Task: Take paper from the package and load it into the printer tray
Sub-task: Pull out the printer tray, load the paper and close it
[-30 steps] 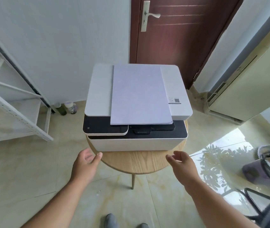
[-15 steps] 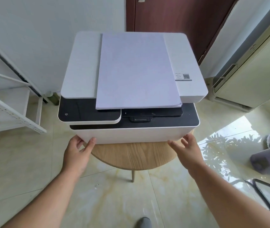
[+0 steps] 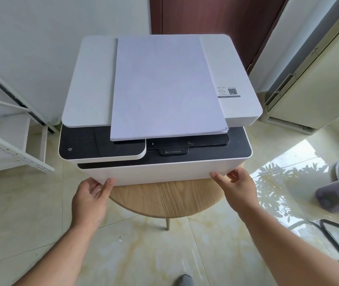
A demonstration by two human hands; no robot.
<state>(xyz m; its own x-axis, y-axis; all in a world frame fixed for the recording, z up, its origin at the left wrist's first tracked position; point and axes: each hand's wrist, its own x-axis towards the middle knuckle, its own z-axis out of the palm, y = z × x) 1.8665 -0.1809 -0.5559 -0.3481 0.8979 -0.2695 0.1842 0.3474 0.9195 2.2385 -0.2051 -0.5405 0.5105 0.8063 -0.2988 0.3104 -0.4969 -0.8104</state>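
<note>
Now both my hands have closed the gap they had a second ago and reached the bottom front edge of the printer (image 3: 160,172). My left hand (image 3: 90,200) is at the lower left corner, thumb pressed up against the white front face and the other fingers curling under the edge. My right hand (image 3: 236,187) is at the lower right corner in the same way, thumb along the front and fingertips tucked beneath. So both are gripping the printer's lower front panel, which I take to be the tray, not yet drawn out.

The stack of paper (image 3: 166,87) lies flat on the lid above and beyond my fingers, its near edge overhanging the dark output slot. No package shows, so the paper seems already out.

Under my palms is the round wooden stool (image 3: 164,199) that carries the printer. Pulling could drag the whole machine toward me, so it calls for an even pull on both corners.
</note>
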